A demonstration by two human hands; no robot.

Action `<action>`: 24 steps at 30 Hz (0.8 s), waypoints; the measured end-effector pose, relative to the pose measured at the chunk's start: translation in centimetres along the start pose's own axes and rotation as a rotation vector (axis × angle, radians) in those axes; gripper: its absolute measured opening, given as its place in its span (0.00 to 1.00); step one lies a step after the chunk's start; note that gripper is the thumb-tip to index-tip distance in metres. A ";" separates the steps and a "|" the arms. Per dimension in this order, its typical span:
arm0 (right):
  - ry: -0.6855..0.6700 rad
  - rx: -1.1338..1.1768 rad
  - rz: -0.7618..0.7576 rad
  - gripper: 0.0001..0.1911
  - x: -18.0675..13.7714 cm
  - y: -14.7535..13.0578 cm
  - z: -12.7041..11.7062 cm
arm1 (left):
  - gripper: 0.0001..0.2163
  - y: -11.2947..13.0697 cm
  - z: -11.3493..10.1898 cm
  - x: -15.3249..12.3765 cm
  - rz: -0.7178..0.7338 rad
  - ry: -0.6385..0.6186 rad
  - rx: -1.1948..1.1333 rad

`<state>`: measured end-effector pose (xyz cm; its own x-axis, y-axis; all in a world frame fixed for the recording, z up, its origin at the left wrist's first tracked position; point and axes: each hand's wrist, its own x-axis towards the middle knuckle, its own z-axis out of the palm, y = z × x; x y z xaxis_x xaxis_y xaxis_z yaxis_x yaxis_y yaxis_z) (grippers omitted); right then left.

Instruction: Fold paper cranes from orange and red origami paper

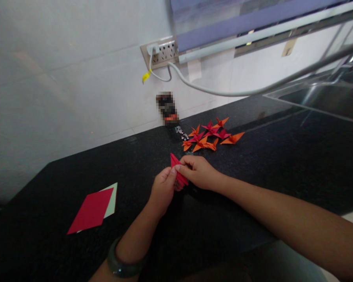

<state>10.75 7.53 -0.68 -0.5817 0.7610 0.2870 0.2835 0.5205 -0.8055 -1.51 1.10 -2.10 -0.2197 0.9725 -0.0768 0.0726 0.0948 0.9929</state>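
Note:
A partly folded piece of red origami paper [181, 179] is pinched between my two hands above the black countertop. My left hand [162, 190] grips its left side, thumb on top. From the right, my right hand [200, 172] presses its thumb on the paper close to my left thumb. The paper's pointed tip sticks up between the hands; its lower part is partly covered by fingers. Beyond my hands lie several folded orange and red paper cranes [200, 144] in a cluster. To the left rests a stack of flat paper, a red sheet [91, 210] over a pale green one [113, 200].
The black countertop [129, 168] meets a tiled wall. A blurred-out phone-like object [167, 109] leans there, a small patterned item [182, 133] before it. Above are a socket panel [164, 51] with a plug and a grey cable [223, 93]. A sink edge [308, 105] lies at far right.

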 end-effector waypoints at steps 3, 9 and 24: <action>0.013 0.009 -0.008 0.10 0.0 0.0 -0.1 | 0.13 0.1 0.0 0.0 0.013 -0.007 0.001; 0.054 -0.026 -0.051 0.12 -0.1 -0.1 -0.2 | 0.14 0.5 0.1 -0.2 0.049 -0.020 0.031; 0.124 -0.079 -0.035 0.19 0.2 -0.1 -0.2 | 0.13 1.0 0.2 -0.5 0.060 -0.083 0.064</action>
<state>10.79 7.68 -0.38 -0.4946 0.7816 0.3800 0.3271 0.5725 -0.7518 -1.16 0.73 -1.13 -0.1319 0.9909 -0.0276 0.1460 0.0469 0.9882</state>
